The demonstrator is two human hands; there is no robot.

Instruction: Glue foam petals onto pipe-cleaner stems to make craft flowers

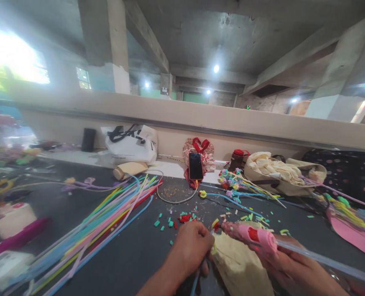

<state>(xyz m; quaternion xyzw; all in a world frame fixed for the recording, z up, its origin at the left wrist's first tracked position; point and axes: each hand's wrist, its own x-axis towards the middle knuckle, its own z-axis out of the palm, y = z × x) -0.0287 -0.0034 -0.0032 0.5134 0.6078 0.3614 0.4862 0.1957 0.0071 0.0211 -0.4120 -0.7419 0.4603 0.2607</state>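
My left hand (190, 244) is closed in a pinch on a thin blue stem (195, 283), which looks like a pipe cleaner and runs down below the fingers. At its top sits a small yellow and red piece (215, 224). My right hand (296, 263) grips a pink hot glue gun (253, 236), its nozzle pointing left and almost at that piece. A clear glue stick (327, 259) sticks out of the gun's back. Beneath the gun lies a beige cloth-like item (242, 263). Whether the nozzle touches the piece, I cannot tell.
Long coloured stems (108, 222) lie in a bundle at left. Small red pieces (187, 218) and green bits are scattered ahead. A phone (196, 166) leans on a patterned bag (208, 148). Finished-looking flower stems (234, 185), a canvas bag (281, 176) and a white bag (133, 146) stand farther back.
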